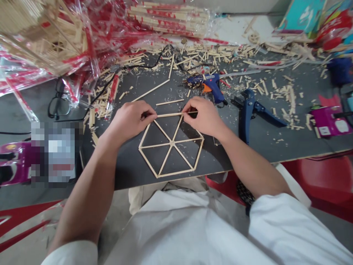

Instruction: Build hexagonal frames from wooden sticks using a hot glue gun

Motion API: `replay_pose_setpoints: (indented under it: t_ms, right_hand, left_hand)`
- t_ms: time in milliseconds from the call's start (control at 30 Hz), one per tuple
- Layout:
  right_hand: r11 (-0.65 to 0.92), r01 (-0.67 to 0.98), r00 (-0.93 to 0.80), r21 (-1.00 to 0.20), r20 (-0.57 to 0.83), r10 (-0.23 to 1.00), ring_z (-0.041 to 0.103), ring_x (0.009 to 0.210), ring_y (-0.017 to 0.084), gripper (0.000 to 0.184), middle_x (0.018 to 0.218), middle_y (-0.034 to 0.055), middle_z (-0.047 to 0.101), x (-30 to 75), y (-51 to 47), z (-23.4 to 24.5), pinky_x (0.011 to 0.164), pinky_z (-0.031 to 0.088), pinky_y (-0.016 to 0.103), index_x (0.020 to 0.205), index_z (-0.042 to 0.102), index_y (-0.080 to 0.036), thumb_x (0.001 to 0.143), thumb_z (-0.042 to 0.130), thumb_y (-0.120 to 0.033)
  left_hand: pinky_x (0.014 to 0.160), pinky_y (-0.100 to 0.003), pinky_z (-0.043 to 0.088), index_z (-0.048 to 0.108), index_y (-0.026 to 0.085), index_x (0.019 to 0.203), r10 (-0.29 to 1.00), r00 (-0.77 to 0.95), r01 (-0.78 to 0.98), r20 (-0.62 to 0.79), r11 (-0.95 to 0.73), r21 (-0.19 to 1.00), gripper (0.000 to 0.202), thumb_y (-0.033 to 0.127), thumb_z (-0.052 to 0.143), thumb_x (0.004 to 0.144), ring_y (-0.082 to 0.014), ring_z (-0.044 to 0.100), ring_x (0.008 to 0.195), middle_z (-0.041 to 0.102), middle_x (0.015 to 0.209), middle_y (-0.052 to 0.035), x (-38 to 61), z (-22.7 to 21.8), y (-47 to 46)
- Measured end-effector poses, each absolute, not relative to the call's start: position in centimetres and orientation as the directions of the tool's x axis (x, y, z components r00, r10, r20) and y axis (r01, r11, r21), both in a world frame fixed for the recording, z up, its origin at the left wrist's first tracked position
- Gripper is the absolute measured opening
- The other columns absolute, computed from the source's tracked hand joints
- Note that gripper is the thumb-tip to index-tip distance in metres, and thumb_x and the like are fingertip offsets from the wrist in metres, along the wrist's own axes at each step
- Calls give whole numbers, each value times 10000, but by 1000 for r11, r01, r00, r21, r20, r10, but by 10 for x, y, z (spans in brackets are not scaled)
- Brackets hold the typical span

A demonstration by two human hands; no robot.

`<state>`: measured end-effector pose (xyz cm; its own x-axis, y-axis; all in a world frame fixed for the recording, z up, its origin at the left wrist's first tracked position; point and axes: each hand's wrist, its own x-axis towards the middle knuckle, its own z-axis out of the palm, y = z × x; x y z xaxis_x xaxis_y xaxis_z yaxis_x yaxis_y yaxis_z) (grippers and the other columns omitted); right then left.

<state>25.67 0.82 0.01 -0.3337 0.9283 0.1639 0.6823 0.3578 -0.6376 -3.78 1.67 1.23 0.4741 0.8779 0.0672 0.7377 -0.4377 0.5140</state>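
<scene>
A hexagonal frame of thin wooden sticks (pixel 154 145), with spokes meeting at a blob in its middle, lies flat before me. Along its far edge runs a wooden stick (pixel 170 115). My left hand (pixel 134 119) pinches this stick's left end at the far left corner. Thumb and fingers of my right hand (pixel 202 116) close on it near the far right corner, where a piece sticks out past the fingers. Just beyond lies a loose stick (pixel 169 102). A blue glue gun (pixel 211 84) rests on its side behind my right hand.
A blue hand cutter (pixel 249 106) lies right of my right forearm. Wood offcuts (pixel 204 55) cover the table's back. Plastic-wrapped stick bundles (pixel 160 18) pile up behind, left of centre. Glasses (pixel 59 106) sit left; a magenta device (pixel 331 120) stands right. A red chair (pixel 325 180) is beyond the edge.
</scene>
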Motion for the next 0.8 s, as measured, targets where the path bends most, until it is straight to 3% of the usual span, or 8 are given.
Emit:
replay_pose_setpoints:
  t_ms: [367,533,700,800]
  right_hand:
    - [386,659,-395,-645,140,908,646,887,221,122,929,59,707,259,12,3,872,500,392,825,649,-221,867,652,-106]
    - [411,674,-376,-614,194,906,646,914,229,115,938,56,720,257,9,5,912,503,400,840,658,-225,888,663,-121]
    - [443,662,-373,-605,247,895,657,917,228,107,976,62,733,256,7,8,909,514,405,866,659,-227,900,644,-127]
    - [418,637,-358,-647,232,904,686,910,223,73,977,66,745,253,4,13,877,529,388,901,658,-228,931,629,-167]
  left_hand:
    - [793,-341,486,802,232,1048,857,510,760,75,-490,428,290,437,598,1056,-213,689,881,773,990,-57,-34,20,12]
    - [947,-402,525,806,234,1117,819,550,762,163,-572,303,335,446,548,1100,-280,676,1128,771,1129,-99,-27,21,7]
    - [975,-447,511,787,225,1200,755,617,743,221,-652,154,382,382,443,1146,-296,665,1124,757,1149,-130,-11,19,3]
    - [905,-429,499,756,213,1230,733,645,743,215,-667,44,380,310,397,1153,-290,680,1047,758,1043,-133,1,19,0]
